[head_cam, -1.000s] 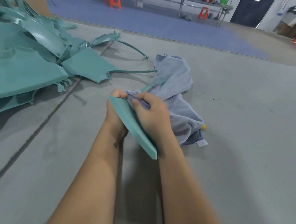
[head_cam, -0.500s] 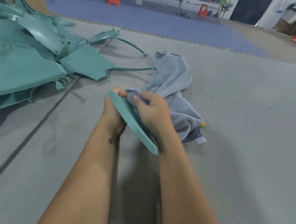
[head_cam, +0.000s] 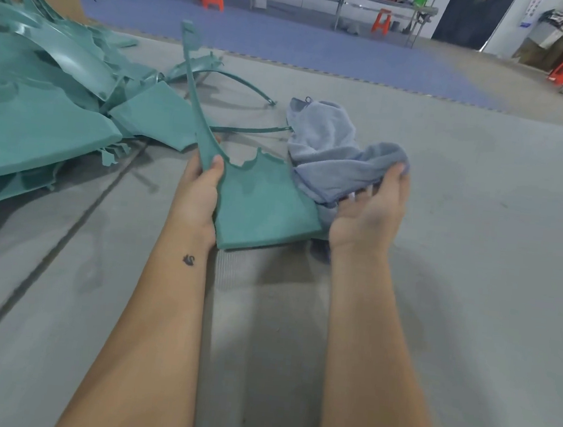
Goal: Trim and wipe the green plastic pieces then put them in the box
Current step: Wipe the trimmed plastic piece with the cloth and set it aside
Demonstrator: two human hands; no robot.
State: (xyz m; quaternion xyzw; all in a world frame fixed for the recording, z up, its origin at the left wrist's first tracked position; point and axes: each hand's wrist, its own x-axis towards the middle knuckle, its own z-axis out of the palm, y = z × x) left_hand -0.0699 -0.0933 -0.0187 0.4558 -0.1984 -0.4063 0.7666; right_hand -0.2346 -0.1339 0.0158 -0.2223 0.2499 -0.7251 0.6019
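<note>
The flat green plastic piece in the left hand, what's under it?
Beneath the flat green plastic piece lies grey concrete floor in shadow, and the blue-grey cloth disappears under its right edge. Anything else there is covered.

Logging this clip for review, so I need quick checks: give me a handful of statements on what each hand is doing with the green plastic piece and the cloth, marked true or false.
1. The left hand grips the flat green plastic piece with a long thin arm. True.
2. The right hand holds scissors. False: it holds a fold of the grey-blue towelling cloth.
3. The cloth lies partly on the grey floor. True.
4. The heap of green plastic pieces lies to the right of the cloth. False: it lies to the left.
5. The held piece's upper edge is jagged. True.
</note>
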